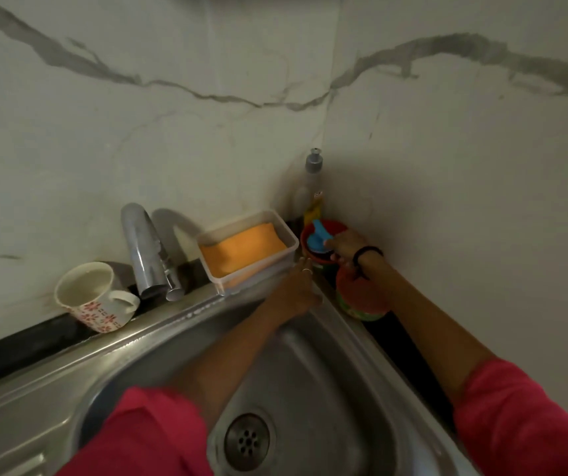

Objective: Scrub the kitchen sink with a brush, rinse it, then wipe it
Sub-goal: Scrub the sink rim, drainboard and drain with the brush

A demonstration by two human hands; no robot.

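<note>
The steel sink (327,372) fills the lower frame, its drain (247,441) near the bottom. In the far right corner a blue-handled brush (317,237) stands in a red bowl (306,231). My right hand (347,247) reaches into that bowl with its fingers curled on the brush handle. My left hand (296,292) stretches over the sink's far right corner, fingers straight, next to a white tray (291,240). It holds nothing that I can see. The tray holds an orange cloth (241,252).
A chrome tap (145,255) stands on the back ledge, with a flowered mug (90,297) to its left. A soap bottle (313,187) stands in the wall corner. A red-lidded green container (361,298) sits under my right wrist. Marble walls close in behind and on the right.
</note>
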